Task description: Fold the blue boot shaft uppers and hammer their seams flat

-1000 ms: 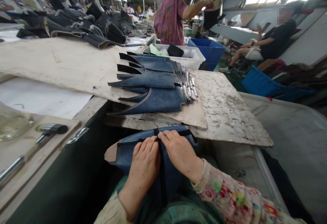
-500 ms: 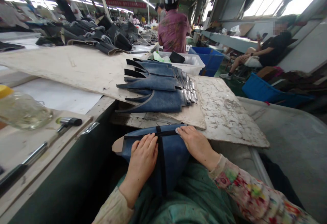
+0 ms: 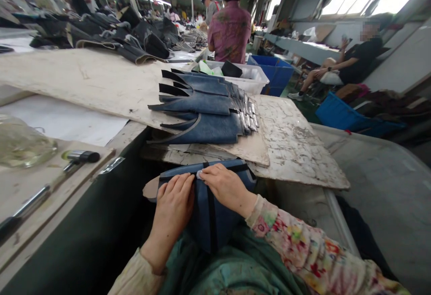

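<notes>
The right hand [image 3: 225, 186] is now sitting farther left on the blue piece [image 3: 226, 223] than half a second ago, when it was showing out toward the right end. Its bent fingers are holding a small white wad [image 3: 199, 175] against the black strip [image 3: 237, 166] along the far edge, just left of the crossing strip [image 3: 212, 218]. The left hand [image 3: 175, 196] is lying flat over the left part, fingers together, pressing rather than clenching; its fingertips are now resting a little farther left of the crossing strip. This shift is suggesting that the wad is being rubbed back and forth, with attention turning to the left stretch of the strip.

The blue piece itself is lying over the green cloth [image 3: 229, 263] on the person's lap, near the table edge. Beyond it, the pile of blue pieces [image 3: 212, 129] is staying put on the boards [image 3: 296, 147].
</notes>
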Available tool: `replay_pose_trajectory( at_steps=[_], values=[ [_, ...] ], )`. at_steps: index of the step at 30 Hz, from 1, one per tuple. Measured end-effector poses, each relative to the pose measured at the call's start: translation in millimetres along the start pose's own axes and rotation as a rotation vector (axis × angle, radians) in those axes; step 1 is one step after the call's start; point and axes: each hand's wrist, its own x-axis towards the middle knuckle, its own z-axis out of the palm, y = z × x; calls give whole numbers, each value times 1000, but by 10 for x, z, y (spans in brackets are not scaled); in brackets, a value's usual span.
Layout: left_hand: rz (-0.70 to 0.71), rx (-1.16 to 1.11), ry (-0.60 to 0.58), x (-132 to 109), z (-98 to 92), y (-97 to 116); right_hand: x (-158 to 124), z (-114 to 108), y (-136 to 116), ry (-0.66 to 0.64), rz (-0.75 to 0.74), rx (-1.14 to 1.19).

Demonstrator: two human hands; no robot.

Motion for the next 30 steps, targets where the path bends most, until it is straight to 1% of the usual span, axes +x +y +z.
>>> replay_pose_trajectory(
  at_steps=[3,10,15,20,25,30],
  values=[
    [0,18,-4,-8,2,-63,62,79,-11,-13,-27,19],
    [-9,45,13,-94,-11,-289,206,79,-94,-66,-96,-21],
    [-18,77,16,-180,-42,-400,309,143,-205,-110,-136,-29],
    [-54,78,-1,-240,-71,-491,419,216,-319,-123,-161,-11],
    [-82,80,29,-287,-99,-605,544,266,-412,-123,-172,4],
    [-148,76,35,-331,-133,-667,672,326,-509,-132,-202,-20]
  ],
)
